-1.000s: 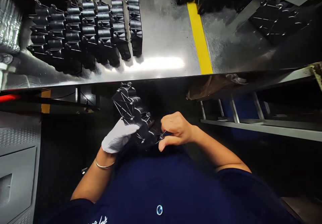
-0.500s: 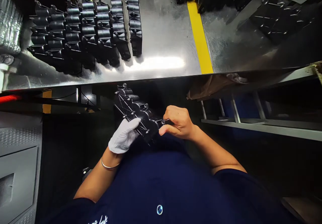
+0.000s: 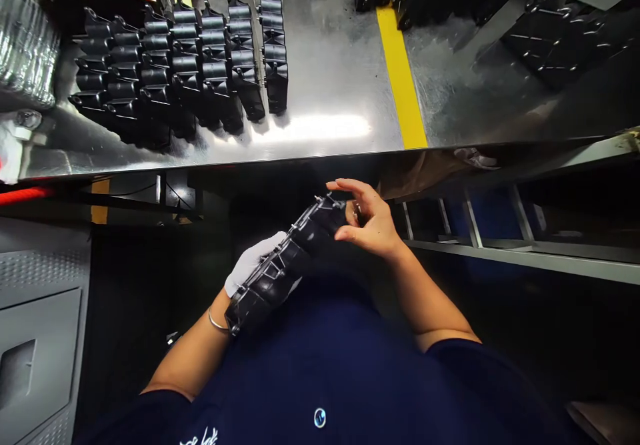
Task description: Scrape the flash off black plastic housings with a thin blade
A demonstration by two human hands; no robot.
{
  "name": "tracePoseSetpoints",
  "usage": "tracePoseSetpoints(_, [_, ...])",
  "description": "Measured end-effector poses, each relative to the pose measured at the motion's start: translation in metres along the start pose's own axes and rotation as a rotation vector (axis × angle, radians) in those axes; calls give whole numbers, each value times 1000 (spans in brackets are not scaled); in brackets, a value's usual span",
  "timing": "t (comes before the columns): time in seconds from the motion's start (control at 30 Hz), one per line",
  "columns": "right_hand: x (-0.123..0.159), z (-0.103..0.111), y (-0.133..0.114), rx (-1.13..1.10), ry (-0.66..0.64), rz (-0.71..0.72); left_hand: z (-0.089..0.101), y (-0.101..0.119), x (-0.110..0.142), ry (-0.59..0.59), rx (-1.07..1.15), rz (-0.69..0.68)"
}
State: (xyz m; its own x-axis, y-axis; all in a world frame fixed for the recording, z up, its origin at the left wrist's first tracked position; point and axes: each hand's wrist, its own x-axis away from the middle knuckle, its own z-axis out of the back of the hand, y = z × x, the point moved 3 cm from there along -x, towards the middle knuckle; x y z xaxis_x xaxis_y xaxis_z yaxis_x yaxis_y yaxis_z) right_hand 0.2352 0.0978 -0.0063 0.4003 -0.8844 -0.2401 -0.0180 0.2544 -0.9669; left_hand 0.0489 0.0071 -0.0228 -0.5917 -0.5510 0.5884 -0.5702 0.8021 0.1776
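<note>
A black ribbed plastic part [image 3: 285, 265], long and scalloped, is held tilted in front of my body, below the bench edge. My left hand [image 3: 257, 261], in a white glove, is closed around its middle from the left side. My right hand [image 3: 367, 221] is bare, its thumb and fingers spread at the part's upper right end; whether it touches that end is hard to tell. Several similar black parts [image 3: 185, 65] stand in a row on the metal bench at the upper left.
The steel bench [image 3: 330, 65] runs across the top, with a yellow tape strip [image 3: 400, 78] on it. More black parts [image 3: 555, 31] lie at its right. A stack of clear plastic [image 3: 25, 45] stands far left. Below the bench are a metal rack [image 3: 520, 258] and a grey panel [image 3: 40, 338].
The black part has been turned so its ribbed side shows and one end points up to the right. My right hand has moved up and its fingers have opened from their pinch.
</note>
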Motion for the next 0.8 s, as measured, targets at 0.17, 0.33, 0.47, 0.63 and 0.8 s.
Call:
tracePoseSetpoints(0.17, [1,1,-5,-82,-166,-23,2,5,-1,2,-467,-27])
tracePoseSetpoints(0.33, [2,10,-2,-20,158,-154,8,24,8,195,-481,-372])
tracePoseSetpoints(0.47, [5,-9,6,-23,129,-222,1,27,10,181,-284,-683])
tracePoseSetpoints(0.63, [3,-32,1,-121,-165,-211,-4,15,1,210,-42,-627])
tracePoseSetpoints(0.8, [-4,-23,-5,-79,-52,-221,-4,11,-8,272,122,-565])
